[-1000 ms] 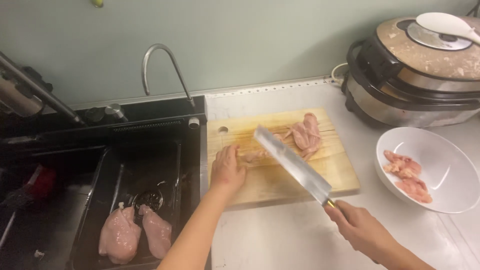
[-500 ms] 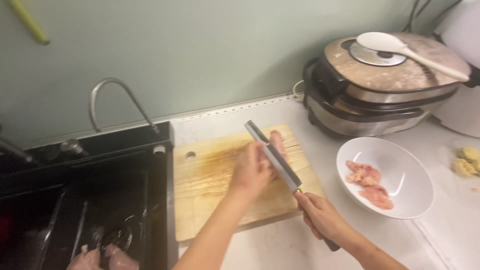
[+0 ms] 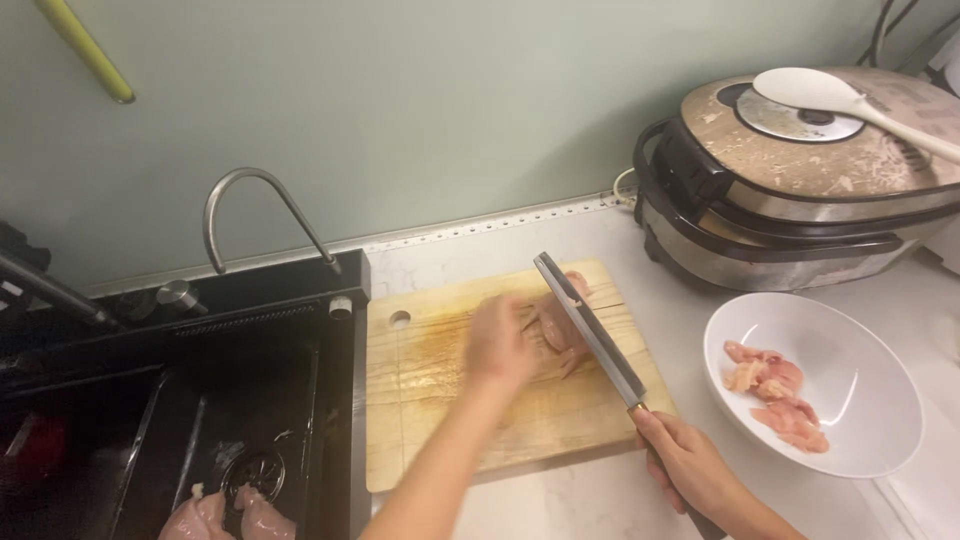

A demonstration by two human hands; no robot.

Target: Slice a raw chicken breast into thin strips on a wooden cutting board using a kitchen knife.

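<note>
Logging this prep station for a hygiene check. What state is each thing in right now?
Cleaver: held in right hand, blade over the board.
Chicken on board: raw, under left hand.
Board: flat on counter, stained.
Bowl: holds cut raw pieces.
Rice cooker: lid closed, spoon on top.
Sink: raw chicken inside.

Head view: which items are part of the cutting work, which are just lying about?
In use:
left hand on the chicken
right hand holding the knife
cutting board
bowl with cut pieces
raw chicken in the sink

Lying about:
rice cooker
white spoon on its lid
faucet
</note>
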